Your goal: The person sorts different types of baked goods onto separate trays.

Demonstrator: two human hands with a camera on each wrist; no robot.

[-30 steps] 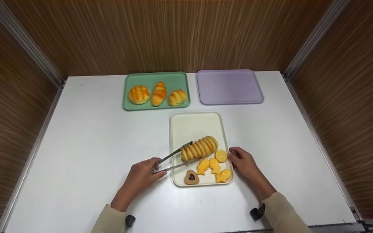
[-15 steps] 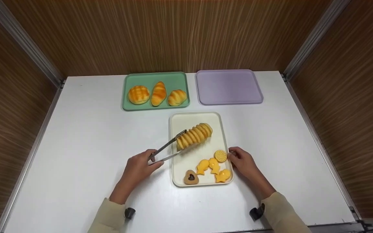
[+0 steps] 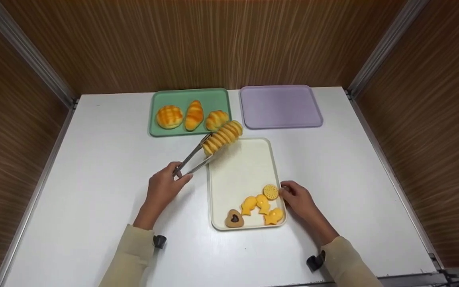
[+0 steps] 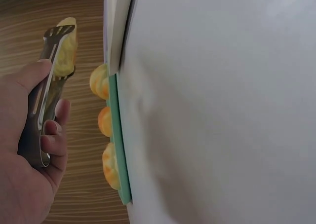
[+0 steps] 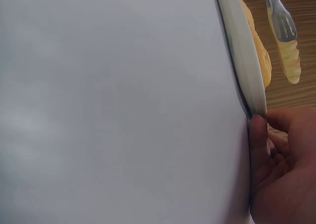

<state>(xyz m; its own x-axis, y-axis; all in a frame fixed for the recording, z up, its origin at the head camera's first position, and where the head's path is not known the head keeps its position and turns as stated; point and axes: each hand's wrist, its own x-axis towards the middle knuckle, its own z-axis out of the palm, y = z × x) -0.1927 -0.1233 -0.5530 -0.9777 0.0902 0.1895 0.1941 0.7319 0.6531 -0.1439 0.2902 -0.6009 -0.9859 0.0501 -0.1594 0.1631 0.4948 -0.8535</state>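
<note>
My left hand (image 3: 162,187) grips a pair of metal tongs (image 3: 193,156). Between the tongs' tips is a ridged, twisted bread roll (image 3: 225,136), raised over the far left corner of the cream tray (image 3: 235,175) and near the front edge of the green tray (image 3: 165,134). The left wrist view shows the tongs (image 4: 37,115) lying between thumb and curled fingers, the roll (image 4: 68,54) at their tips. My right hand (image 3: 299,201) holds the cream tray's right rim; in the right wrist view its fingertips pinch the tray edge (image 5: 249,66).
On the green tray are a round bun (image 3: 169,116), a long roll (image 3: 194,115) and a small croissant (image 3: 216,119). A purple tray (image 3: 281,107) lies to its right. The cream tray bears a heart cookie (image 3: 234,219), a round cracker (image 3: 270,192) and fish-shaped pieces (image 3: 248,205). Wood-grain walls surround the table.
The left hand has lifted the bread roll with the tongs and carried it away from me and left, from the cream tray's middle toward the green tray. The right hand has stayed in place.
</note>
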